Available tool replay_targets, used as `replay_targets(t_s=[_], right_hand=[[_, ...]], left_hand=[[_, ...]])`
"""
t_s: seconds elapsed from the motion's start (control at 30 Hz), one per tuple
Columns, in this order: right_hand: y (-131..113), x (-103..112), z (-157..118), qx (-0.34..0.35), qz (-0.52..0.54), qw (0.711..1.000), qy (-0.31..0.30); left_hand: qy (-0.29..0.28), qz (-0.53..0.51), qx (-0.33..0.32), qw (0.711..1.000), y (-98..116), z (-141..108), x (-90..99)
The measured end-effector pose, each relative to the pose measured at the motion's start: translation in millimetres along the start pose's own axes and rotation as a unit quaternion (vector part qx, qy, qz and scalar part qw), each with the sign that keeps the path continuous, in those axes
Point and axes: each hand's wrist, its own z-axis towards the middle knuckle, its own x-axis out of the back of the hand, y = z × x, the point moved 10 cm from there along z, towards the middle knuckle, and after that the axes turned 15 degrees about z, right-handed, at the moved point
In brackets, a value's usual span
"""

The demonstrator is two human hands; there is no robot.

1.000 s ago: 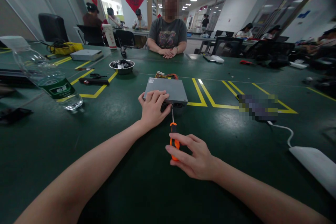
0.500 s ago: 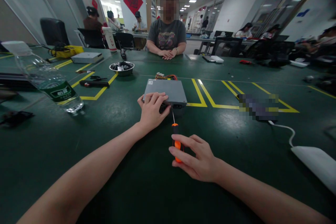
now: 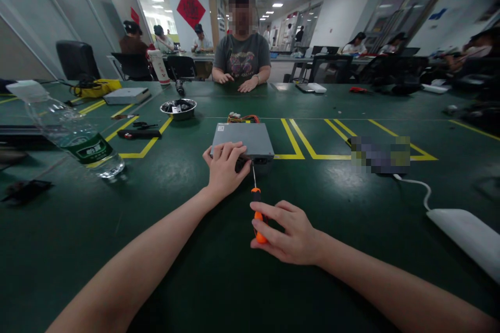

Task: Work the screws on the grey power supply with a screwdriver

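A grey metal computer power supply lies flat on the green table, its bundle of coloured wires at the far side. My left hand grips its near left edge, fingers over the top and thumb at the near face. In my right hand is an orange and black screwdriver, held by the handle between thumb and fingers. The screwdriver's shaft points away from me, and its tip meets the near face of the power supply beside my left thumb. Whether it sits in a screw is too small to tell.
A water bottle stands at the left. Beyond it are a metal bowl with dark items, a black tool and a grey box. To the right lie a blurred-out device and a white cable. A person sits opposite.
The camera view has shifted slightly. The person opposite has parted their clasped hands. My left hand stays on the power supply, and my right fingers have shifted slightly on the screwdriver handle.
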Motion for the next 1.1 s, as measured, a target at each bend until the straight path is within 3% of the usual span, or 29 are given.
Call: replay_targets(t_s=[0.17,0.33,0.57,0.77,1.0,1.1], right_hand=[[4,0,1,0.000,0.040,0.999,0.010],[10,-5,4,-0.034,0.048,0.997,-0.056],[11,6,-2,-0.030,0.060,0.998,0.016],[12,0,3,-0.052,0.057,0.996,-0.049],[7,15,3,-0.029,0.017,0.999,0.015],[8,14,3,-0.041,0.028,0.999,0.008]], left_hand=[[0.003,-0.003,-0.001,1.000,0,2,-0.8],[0.004,-0.004,-0.002,1.000,-1,3,-3.1],[0.009,-0.003,-0.005,1.000,-1,3,-1.9],[0.002,-0.004,-0.006,1.000,-1,4,-2.5],[0.009,-0.002,-0.009,1.000,0,3,-1.2],[0.008,0.003,-0.015,1.000,1,4,0.2]])
